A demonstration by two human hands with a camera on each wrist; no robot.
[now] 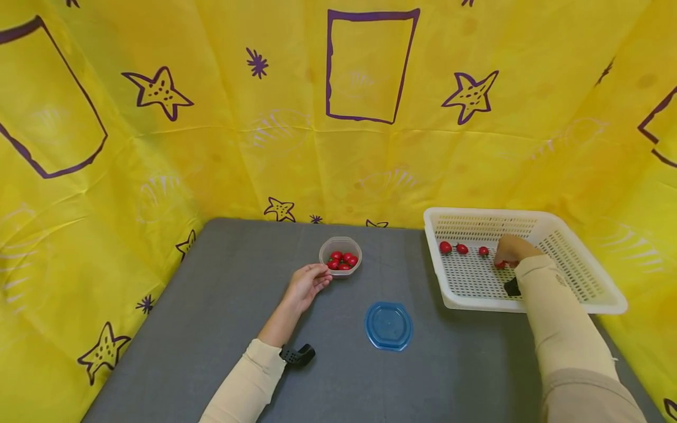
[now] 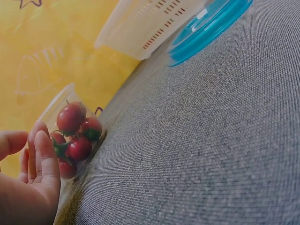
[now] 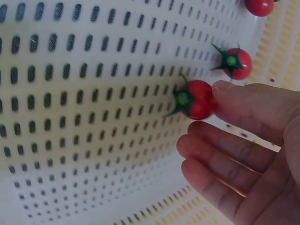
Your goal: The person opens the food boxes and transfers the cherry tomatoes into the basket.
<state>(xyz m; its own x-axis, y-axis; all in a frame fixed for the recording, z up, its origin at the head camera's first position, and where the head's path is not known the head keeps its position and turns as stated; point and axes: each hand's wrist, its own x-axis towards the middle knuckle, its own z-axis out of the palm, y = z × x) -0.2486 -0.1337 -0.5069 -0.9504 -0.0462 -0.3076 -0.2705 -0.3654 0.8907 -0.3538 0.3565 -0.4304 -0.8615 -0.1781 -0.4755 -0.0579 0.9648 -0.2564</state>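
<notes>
In the head view, my left hand (image 1: 307, 286) is at the near left side of a small clear plastic container (image 1: 341, 241) holding several red cherry tomatoes (image 2: 79, 148). Its fingers are relaxed, with the fingertips against or very close to the container wall. My right hand (image 1: 513, 251) reaches down into a white perforated basket (image 1: 441, 282). Seen from the right wrist, the thumb and a partly hidden finger pinch a cherry tomato (image 3: 199, 99) with a green calyx, while the other fingers curve loosely below. Another cherry tomato (image 3: 237, 63) lies close by.
A blue round lid (image 1: 388, 326) lies on the grey cloth-covered table (image 1: 243, 258) between the hands. Farther left in the basket are more cherry tomatoes, one (image 1: 446, 247) near its left wall. Yellow patterned curtains (image 1: 296, 158) stand behind and at both sides.
</notes>
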